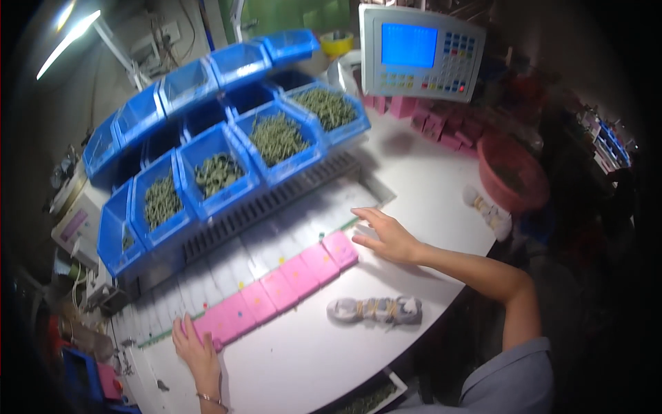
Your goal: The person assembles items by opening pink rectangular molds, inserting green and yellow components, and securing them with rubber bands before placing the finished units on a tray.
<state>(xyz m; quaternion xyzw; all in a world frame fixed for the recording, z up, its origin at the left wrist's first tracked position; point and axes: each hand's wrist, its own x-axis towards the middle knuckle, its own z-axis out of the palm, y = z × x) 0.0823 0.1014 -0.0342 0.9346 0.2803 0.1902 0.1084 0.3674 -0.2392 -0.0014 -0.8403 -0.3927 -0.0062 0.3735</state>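
Left grip (198,350) touches the pink blocks (278,288) behind the counter's (303,362) near edge, clasp unclear; right grip (396,239) hangs loose; even end pressure should keep alignment!

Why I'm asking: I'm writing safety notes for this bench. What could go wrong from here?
The row of pink blocks lies between the left hand and the right hand; an uneven push might skew it. The grey-and-white bundle lies near the edge of the white table, so the right forearm might knock it off. Green pieces are heaped in an open blue bin; a bump could spill some.
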